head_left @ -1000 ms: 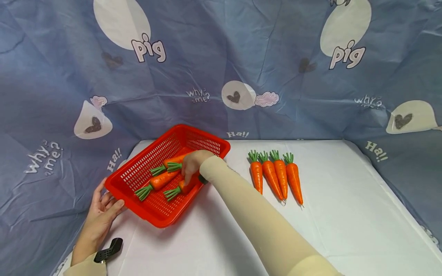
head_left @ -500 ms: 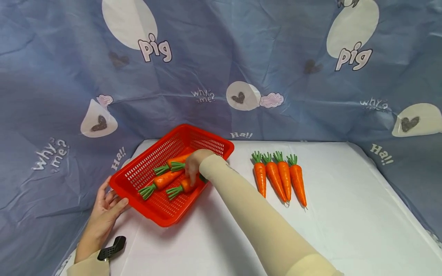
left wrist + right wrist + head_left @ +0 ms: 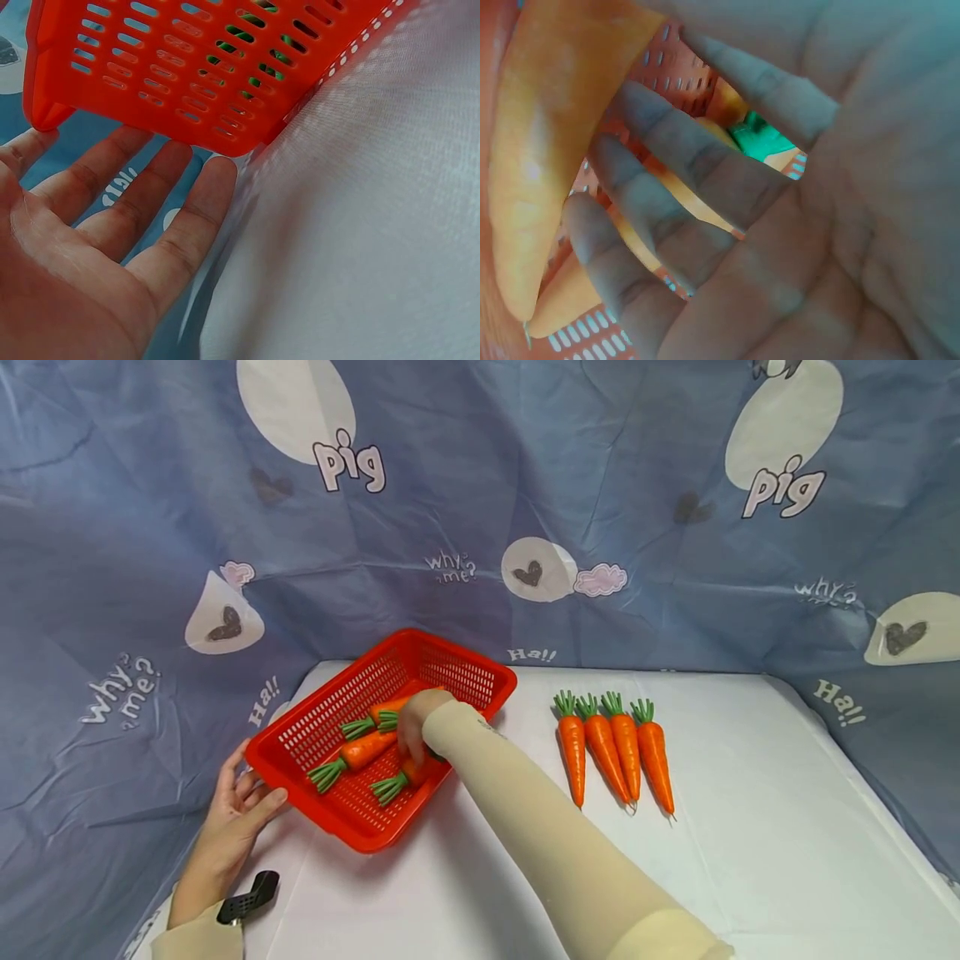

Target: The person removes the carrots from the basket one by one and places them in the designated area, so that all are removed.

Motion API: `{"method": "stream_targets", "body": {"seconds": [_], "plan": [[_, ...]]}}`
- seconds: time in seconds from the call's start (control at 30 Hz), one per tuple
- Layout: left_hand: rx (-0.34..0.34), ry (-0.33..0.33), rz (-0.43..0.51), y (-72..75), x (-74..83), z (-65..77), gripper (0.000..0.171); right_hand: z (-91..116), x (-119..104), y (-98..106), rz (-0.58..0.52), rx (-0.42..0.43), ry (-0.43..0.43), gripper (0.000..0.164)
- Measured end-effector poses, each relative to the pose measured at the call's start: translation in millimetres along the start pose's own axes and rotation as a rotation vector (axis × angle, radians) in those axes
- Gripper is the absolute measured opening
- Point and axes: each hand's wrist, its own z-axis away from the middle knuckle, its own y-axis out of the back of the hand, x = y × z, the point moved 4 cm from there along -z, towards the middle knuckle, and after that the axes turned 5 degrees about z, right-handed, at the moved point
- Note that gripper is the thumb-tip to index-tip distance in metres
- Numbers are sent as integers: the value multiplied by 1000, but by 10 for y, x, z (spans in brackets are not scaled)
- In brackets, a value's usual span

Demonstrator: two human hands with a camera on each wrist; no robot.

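Note:
A red basket (image 3: pixel 330 814) with slotted walls holds several orange carrots (image 3: pixel 363 747) with green tops. My left hand (image 3: pixel 228 822) is at its near-left corner. Its straight, spread fingers (image 3: pixel 199 195) touch the outside of the basket's end wall in the left wrist view. Inside the basket, my right hand (image 3: pixel 422 718) pinches the nearest carrot (image 3: pixel 544 157) near its leafy end; the thumb's tip cannot be seen. In the right wrist view the hand's other fingers (image 3: pixel 652 225) reach out beside that carrot. My right forearm and hand hide part of the basket and carrots.
More carrots (image 3: pixel 603 756) lie side by side on the white tablecloth (image 3: pixel 750 827), right of the basket and my right arm. A blue printed cloth (image 3: pixel 637 485) hangs behind the table. A black strap piece (image 3: pixel 251 897) is at my left wrist.
The head view has shifted slightly, so everything sits a little further right. My right hand now covers more of the nearest carrot, which has shifted slightly in the basket. The left hand stays at the corner.

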Motion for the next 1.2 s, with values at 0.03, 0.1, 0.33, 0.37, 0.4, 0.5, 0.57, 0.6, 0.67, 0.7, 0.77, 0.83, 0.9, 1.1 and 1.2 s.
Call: {"method": "stream_targets", "body": {"seconds": [0.03, 0.1, 0.33, 0.37, 0.4, 0.5, 0.57, 0.6, 0.67, 0.7, 0.77, 0.83, 0.9, 1.1, 1.2], "plan": [[-4, -5, 2, 0, 2, 2, 91, 2, -14, 2, 34, -2, 7, 41], [-11, -14, 4, 1, 3, 4, 91, 11, -31, 3, 51, -10, 6, 40], [-27, -28, -7, 17, 5, -6, 92, 62, -49, 7, -21, 13, -85, 28], [-28, -26, -9, 17, 7, -8, 92, 62, -62, 6, 18, 13, -82, 28], [-28, -23, -11, 17, 9, -9, 92, 64, -72, 5, 45, 20, -82, 27], [-29, -17, -16, 15, 9, -5, 91, 58, -91, -10, 88, 49, -96, 22], [-28, -17, -9, 16, 4, -2, 92, 49, -95, -25, 85, 76, -112, 17], [-27, -16, -5, 17, 1, 1, 92, 44, -95, -32, 80, 86, -117, 16], [-25, -15, -1, 17, -3, 5, 92, 21, -97, -39, 91, 93, -114, 14], [-23, -13, 1, 18, -5, 6, 91, 10, -100, -41, 103, 87, -108, 14], [-18, -11, 0, 12, -2, 0, 92, -8, -97, -35, 119, 68, -95, 16], [-16, -8, -5, 8, 0, -3, 91, -24, -98, -30, 137, 39, -79, 20], [-15, -7, -4, 6, -1, -6, 91, -32, -100, -29, 152, 22, -78, 25], [-14, -17, 18, 5, 0, 7, 92, -20, -102, -42, 220, 29, -82, 23], [-12, -16, 13, 4, 0, 11, 92, -9, -100, -41, 255, 9, -43, 20]]}}
